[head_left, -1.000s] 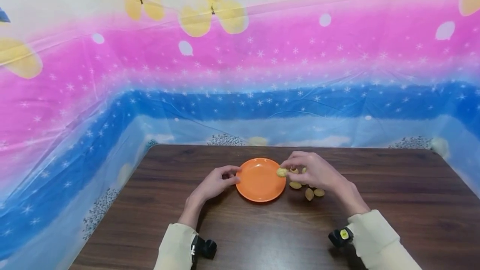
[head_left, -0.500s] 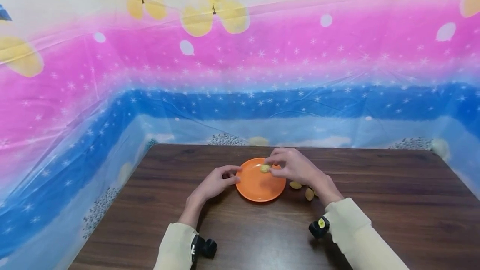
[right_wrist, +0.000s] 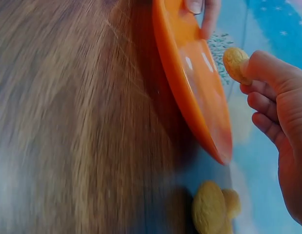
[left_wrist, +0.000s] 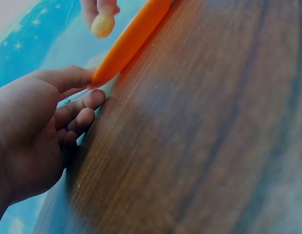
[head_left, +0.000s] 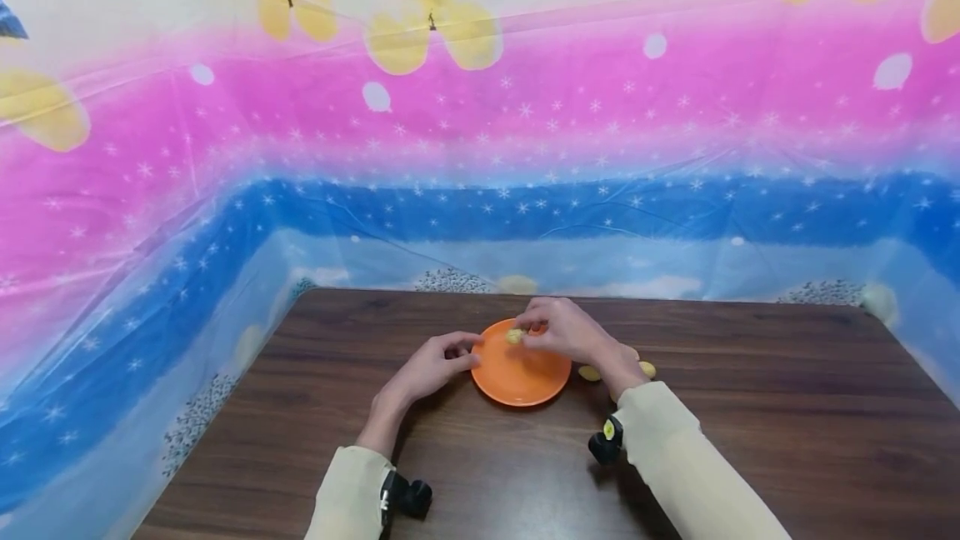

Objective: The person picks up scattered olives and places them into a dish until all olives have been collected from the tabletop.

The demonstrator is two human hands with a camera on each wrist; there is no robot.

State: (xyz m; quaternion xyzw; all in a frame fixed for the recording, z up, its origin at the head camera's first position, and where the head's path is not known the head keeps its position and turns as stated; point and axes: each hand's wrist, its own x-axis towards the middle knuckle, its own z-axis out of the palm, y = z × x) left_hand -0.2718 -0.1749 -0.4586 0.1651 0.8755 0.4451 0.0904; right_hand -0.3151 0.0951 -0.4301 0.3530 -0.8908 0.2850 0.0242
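Note:
An orange plate [head_left: 521,382] lies on the wooden table. At its left rim, my left hand [head_left: 431,369] holds the edge with thumb and fingers; in the left wrist view, fingertips [left_wrist: 98,97] sit close under the rim. My right hand [head_left: 566,332] is over the plate's far side, pinching a tan, wrinkled walnut [right_wrist: 234,63] in its shell between thumb and fingers. In the left wrist view this walnut [left_wrist: 103,24] appears above the plate. Several more walnuts [right_wrist: 209,207] lie just right of the plate, partly hidden by my right wrist in the head view.
The dark wooden table [head_left: 480,473] reaches back to a colourful pink and blue cloth [head_left: 480,207] hung around it. Black wrist cameras sit at both cream sleeves [head_left: 675,440].
My right hand has carried the pinched walnut leftward, from the plate's right rim to over its far middle. The left hand has stayed at the left rim.

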